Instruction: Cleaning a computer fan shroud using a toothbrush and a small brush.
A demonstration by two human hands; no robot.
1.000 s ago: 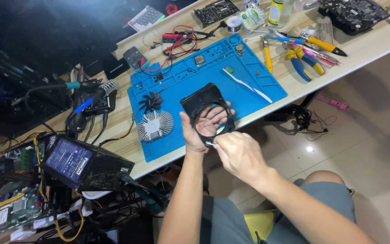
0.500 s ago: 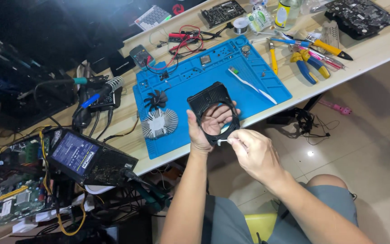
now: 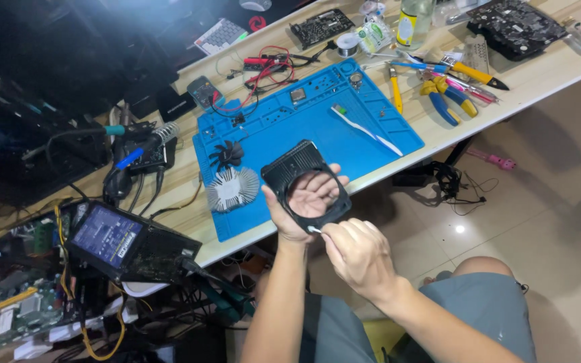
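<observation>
Left hand (image 3: 297, 212) partly hidden behind black fan shroud (image 3: 306, 185).

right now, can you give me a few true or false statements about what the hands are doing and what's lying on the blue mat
1. The left hand holds a black fan frame with a round opening. True.
2. The right hand is resting flat on the blue mat. False: it is off the mat, pinching something small and white at the frame's lower edge.
3. A white toothbrush lies on the mat. True.
4. The round metal heatsink sits on the floor. False: it lies on the mat, below a small black fan.
5. The pliers with yellow and blue handles are in the left hand. False: they lie on the table, right of the mat.
</observation>
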